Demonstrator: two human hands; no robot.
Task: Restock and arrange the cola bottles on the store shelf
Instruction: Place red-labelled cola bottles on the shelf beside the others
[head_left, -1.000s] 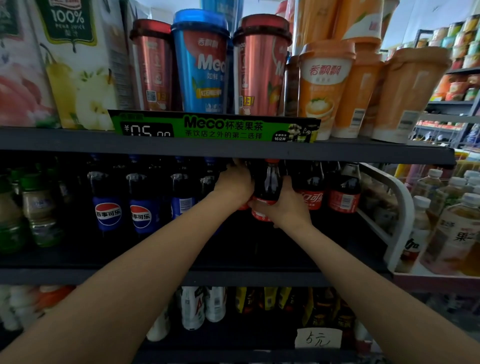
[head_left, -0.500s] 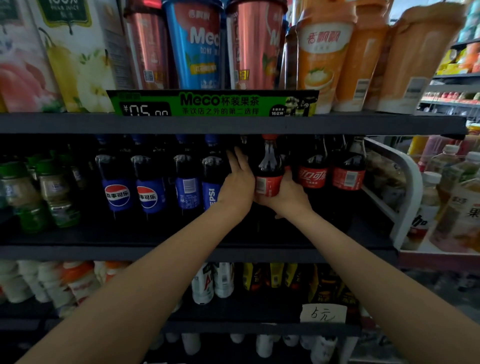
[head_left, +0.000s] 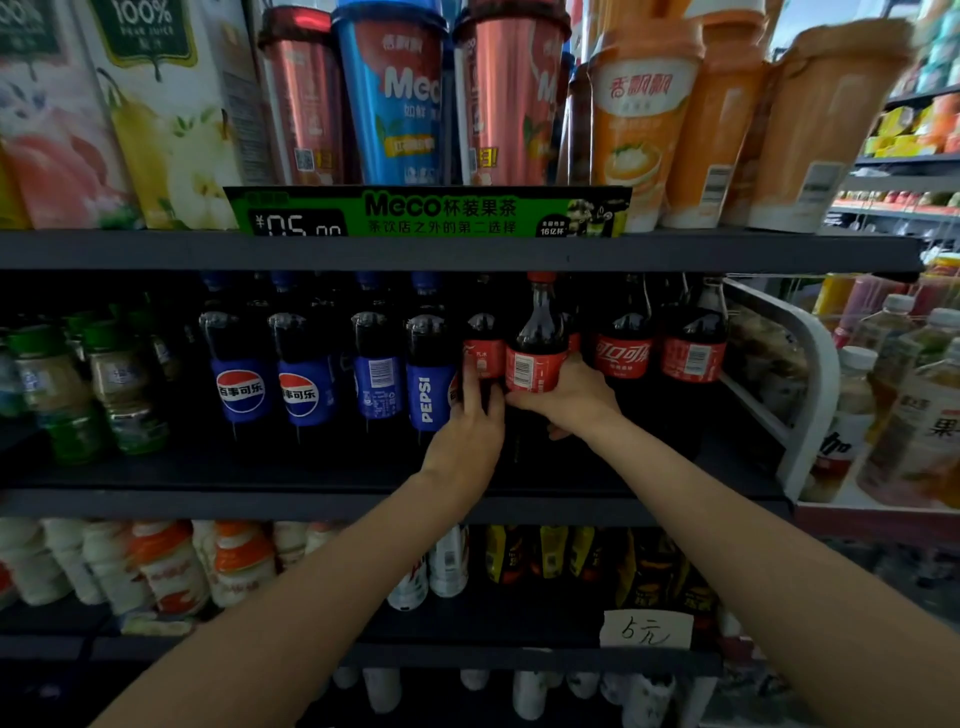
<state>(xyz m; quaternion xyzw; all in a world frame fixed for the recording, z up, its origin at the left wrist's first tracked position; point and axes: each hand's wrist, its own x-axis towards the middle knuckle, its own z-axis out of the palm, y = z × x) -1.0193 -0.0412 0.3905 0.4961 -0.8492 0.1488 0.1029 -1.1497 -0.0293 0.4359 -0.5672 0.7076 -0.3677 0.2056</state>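
A cola bottle (head_left: 537, 343) with a red cap and red label stands upright on the middle shelf (head_left: 363, 501), barcode facing out. The right hand (head_left: 569, 397) wraps its lower body from the right; the bottle's base is hidden behind that hand and in shadow. Just to its left a second cola (head_left: 483, 353) sits slightly deeper, its cap lost in the dark under the upper shelf (head_left: 467, 252). The left hand's (head_left: 470, 436) fingers (head_left: 475, 384) lie extended against this bottle's label and lower body, pressing rather than closing around it. Two more colas (head_left: 657, 348) stand to the right, their bases in shadow. To the left runs a row of Pepsi bottles (head_left: 311, 374), then green-capped bottles (head_left: 78, 384), blurred. Above, a green price strip (head_left: 431, 213) fronts tall cups (head_left: 395, 98) and juice cartons (head_left: 156, 104), cut off at the top. The lower shelves' goods are dim and indistinct.
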